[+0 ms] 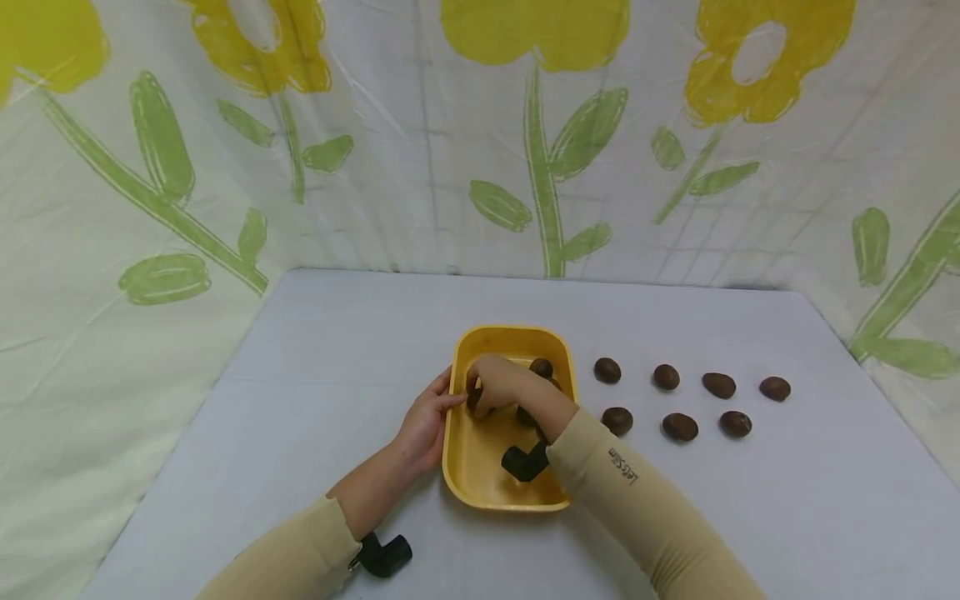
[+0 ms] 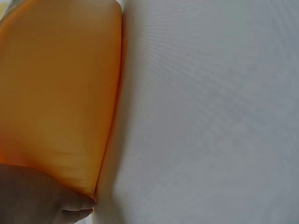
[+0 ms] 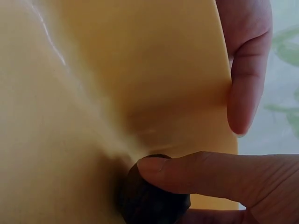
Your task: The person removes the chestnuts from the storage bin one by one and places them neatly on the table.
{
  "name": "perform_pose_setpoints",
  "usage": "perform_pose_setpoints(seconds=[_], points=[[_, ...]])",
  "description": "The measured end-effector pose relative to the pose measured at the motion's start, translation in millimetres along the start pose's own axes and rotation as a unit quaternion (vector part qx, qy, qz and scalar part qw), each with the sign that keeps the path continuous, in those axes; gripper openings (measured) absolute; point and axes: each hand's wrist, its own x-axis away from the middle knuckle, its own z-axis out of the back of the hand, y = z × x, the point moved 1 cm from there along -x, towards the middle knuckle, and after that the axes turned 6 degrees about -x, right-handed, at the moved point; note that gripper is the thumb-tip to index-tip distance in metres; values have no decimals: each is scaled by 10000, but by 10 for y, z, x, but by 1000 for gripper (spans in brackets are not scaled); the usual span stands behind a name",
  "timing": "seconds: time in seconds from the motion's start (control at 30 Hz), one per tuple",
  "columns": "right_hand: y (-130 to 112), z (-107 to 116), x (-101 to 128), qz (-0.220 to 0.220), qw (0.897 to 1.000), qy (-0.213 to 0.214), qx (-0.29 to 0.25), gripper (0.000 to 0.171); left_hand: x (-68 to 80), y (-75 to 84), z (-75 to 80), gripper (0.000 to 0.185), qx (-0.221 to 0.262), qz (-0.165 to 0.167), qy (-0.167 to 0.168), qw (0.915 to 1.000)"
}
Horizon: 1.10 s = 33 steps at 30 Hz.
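Note:
My left hand [image 1: 425, 429] grips the left wall of a yellow tray [image 1: 510, 502], its thumb at the rim and its fingers along the outside. In the left wrist view the tray's outer wall [image 2: 60, 93] fills the left side. My right hand [image 1: 501, 385] reaches into the tray and pinches a dark brown, egg-shaped lump [image 3: 152, 200] in the upper left part. The right wrist view shows the thumb pressed on its top, close by the tray's inner wall. More such brown lumps [image 1: 541, 367] lie in the tray, partly hidden by the right hand and forearm.
Right of the tray, several brown lumps lie spaced out in two rows: a back one [image 1: 667, 377] and a front one [image 1: 680, 427], among others. The white tabletop [image 1: 337, 333] ends at a flower-printed curtain [image 1: 420, 167]. Black wrist-worn devices [image 1: 386, 556] jut from both sleeves.

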Motion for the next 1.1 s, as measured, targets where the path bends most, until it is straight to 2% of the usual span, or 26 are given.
perform_pose_setpoints(seconds=[0.27,0.6,0.83,1.1], points=[[-47,10,40,99,9998,42,-187,26,11,-2,8,63,-4,-11,-33,10000],[33,78,133,703,9966,322,-267,25,-2,5,9,62,0,21,56,10000],[170,162,241,459,9955,587,-578,29,-5,1,11,62,-43,47,20,10000],[302,276,360,567,9925,806,-723,34,-2,-10,16,62,-26,54,75,10000]])
